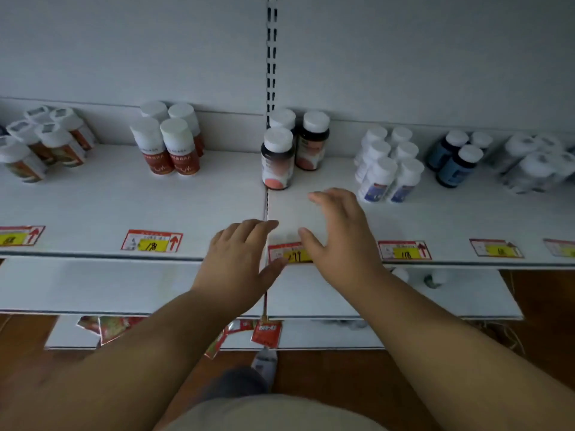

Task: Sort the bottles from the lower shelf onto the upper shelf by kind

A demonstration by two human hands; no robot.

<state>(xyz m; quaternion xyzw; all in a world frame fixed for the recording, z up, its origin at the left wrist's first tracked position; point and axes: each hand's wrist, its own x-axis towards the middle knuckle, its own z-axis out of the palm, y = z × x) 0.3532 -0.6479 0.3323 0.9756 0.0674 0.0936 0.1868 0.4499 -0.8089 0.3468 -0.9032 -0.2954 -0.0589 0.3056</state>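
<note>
Both hands reach over the front of the upper shelf (93, 206), neither holding anything. The left hand (239, 259) has its fingers straight and together, pointing right, its thumb near a red and yellow price tag (291, 252) on the shelf edge. The right hand (339, 234) is spread, fingers loosely bent, hovering just in front of the dark bottles (292, 147); whether it touches the shelf I cannot tell. Those dark bottles, white-capped with pink labels, stand in a small cluster just right of the slotted upright (271, 57), the front one nearest the right hand. To their left, well apart, stand four red-labelled bottles (169, 141) in a tight group, and farther left, at the edge of the view, a group of bottles with orange and green labels (43, 141). To the right of the dark ones is a block of white bottles (387, 164) with blue labels, then blue bottles (455, 158), then a blurred white cluster (535, 163) at the far right. More price tags sit along the shelf's front edge, one under each group. The lower shelf (93, 284) shows beneath, with something small and blurred on its right part (434, 279), too unclear to name. Below it, red packets (266, 332) hang at a still lower shelf above a wooden floor (342, 374).
</note>
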